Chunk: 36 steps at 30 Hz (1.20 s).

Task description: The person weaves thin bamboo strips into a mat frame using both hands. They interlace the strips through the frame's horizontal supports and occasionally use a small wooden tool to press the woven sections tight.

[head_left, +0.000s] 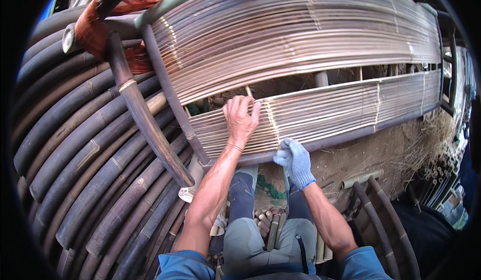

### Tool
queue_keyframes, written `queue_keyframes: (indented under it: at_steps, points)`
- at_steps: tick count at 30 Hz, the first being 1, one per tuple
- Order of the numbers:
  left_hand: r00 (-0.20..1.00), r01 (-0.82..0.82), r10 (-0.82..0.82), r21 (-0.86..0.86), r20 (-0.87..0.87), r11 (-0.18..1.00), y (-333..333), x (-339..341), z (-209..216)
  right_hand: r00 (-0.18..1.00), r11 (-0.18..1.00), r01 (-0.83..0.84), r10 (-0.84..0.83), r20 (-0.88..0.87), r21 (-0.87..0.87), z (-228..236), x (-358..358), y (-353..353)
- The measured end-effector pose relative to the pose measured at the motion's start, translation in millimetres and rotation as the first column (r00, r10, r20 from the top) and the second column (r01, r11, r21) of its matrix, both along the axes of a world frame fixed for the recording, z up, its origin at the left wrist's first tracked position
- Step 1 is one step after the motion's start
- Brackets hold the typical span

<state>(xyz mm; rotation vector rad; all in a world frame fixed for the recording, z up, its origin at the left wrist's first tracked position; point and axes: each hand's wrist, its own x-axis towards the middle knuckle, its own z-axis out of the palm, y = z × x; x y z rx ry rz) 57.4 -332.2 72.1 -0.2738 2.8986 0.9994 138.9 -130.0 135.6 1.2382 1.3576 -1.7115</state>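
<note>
A bamboo bench frame carries rows of thin, pale bamboo slats [320,107], split by a long gap into a wide far section [300,29] and a narrower near one. My bare left hand [240,119] is over the near section at its left end. Its fingers bend around the slat bordering the gap, with the thumb to the right. Lower and to the right, my right hand [295,162] wears a light blue knitted glove. Its fingers are curled together beside the dark front rail [340,140], and whatever they may hold is hidden.
Stacked dark bamboo poles [85,170] fill the left side. A thick bamboo post [145,119] slants close to my left forearm, below orange-red netting [92,27]. Short bamboo pieces [270,225] lie between my legs. Another curved bamboo frame [381,220] stands at the lower right.
</note>
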Motion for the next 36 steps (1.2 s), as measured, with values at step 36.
queue_keyframes:
  at_steps: [36]
  points:
    - [0.496, 0.863, -0.860, -0.039, -0.116, 0.503, 318, -83, 73, 0.665, 0.692, -0.544, 0.701, -0.258, 0.474, 69, -38, 279]
